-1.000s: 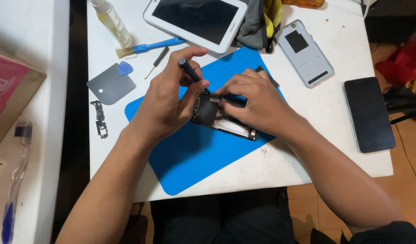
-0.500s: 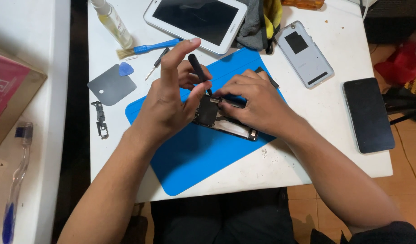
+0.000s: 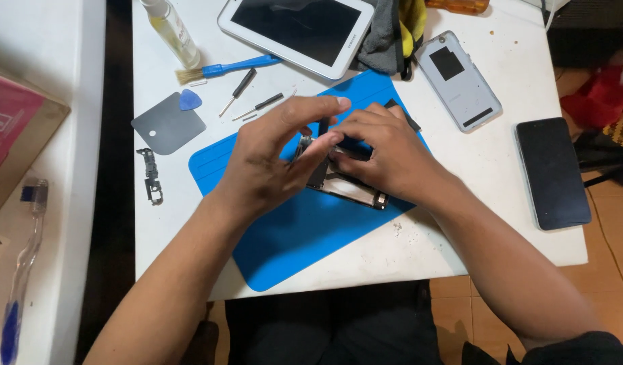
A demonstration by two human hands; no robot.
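Since half a second ago, my left hand (image 3: 271, 159) has been lowering its raised fingers, and the dark tool (image 3: 323, 128) is now tucked down between my two hands instead of sticking up.

Going from the left: on the neighbouring white surface a toothbrush (image 3: 24, 250) with a blue handle is lying below a brown cardboard box (image 3: 14, 145) with a red panel; I am leaving its print unread. Near the bench's (image 3: 460, 243) left edge a small black bracket (image 3: 151, 177) is lying, with a grey plate (image 3: 168, 123) and a blue pick (image 3: 189, 100) above it. My left hand is pinching the dark tool over the opened phone (image 3: 345, 186), which is resting on the blue mat (image 3: 291, 236) mid-bench. My right hand (image 3: 386, 152) is pressing down on the phone, grasping its top edge; what its fingertips are pinching is hidden.

I am judging that a slip of the tool could tear a thin cable or flick a small part off the mat, since both hands are crowding one spot.

Further right a grey back cover (image 3: 458, 81) is lying, and a black phone (image 3: 551, 172) is sitting by the right edge.
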